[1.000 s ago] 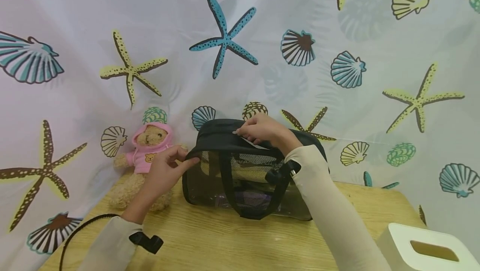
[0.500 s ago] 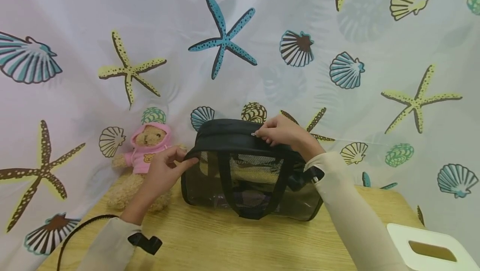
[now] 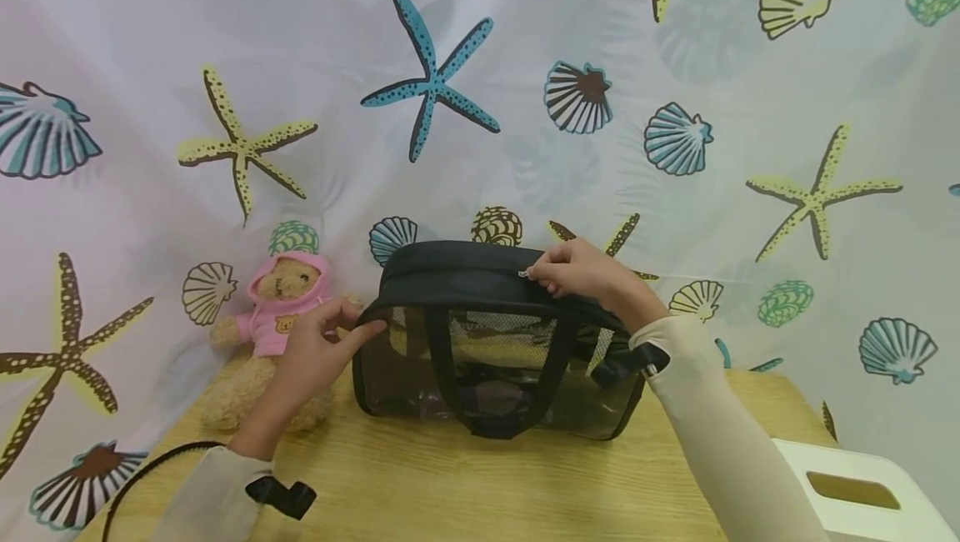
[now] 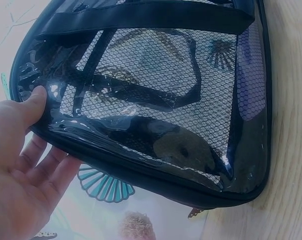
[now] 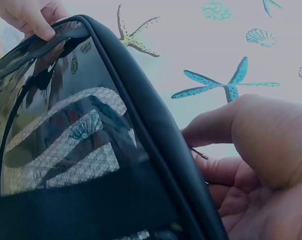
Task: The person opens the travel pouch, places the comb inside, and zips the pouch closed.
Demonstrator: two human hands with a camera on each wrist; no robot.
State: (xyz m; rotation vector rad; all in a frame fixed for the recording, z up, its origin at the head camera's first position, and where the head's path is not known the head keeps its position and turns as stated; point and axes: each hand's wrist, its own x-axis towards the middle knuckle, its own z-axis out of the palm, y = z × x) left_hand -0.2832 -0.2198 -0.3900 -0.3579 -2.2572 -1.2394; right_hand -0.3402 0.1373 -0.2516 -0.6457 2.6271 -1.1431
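Note:
A black bag (image 3: 450, 285) with see-through and mesh sides stands on the table, its handle (image 3: 500, 425) hanging down the front. My left hand (image 3: 318, 350) pinches the top left corner. In the left wrist view, the thumb (image 4: 37, 102) lies on the clear side and the other fingers are behind the edge. My right hand (image 3: 588, 275) pinches the zipper pull (image 3: 524, 273) on the bag's top, right of the middle. The pull (image 5: 199, 153) also shows between thumb and fingers in the right wrist view. Something purple (image 4: 251, 75) shows through the clear plastic.
A teddy bear in a pink hoodie (image 3: 288, 296) sits left of the bag, partly behind my left arm. At the right front stands a white tissue box (image 3: 855, 463). A black cable (image 3: 142, 475) runs by the left sleeve. Behind hangs a patterned curtain (image 3: 480, 167).
My right hand has moved right along the bag's top with the zipper pull. The gap visible there a second ago is closed behind it. My left hand keeps its hold on the corner.

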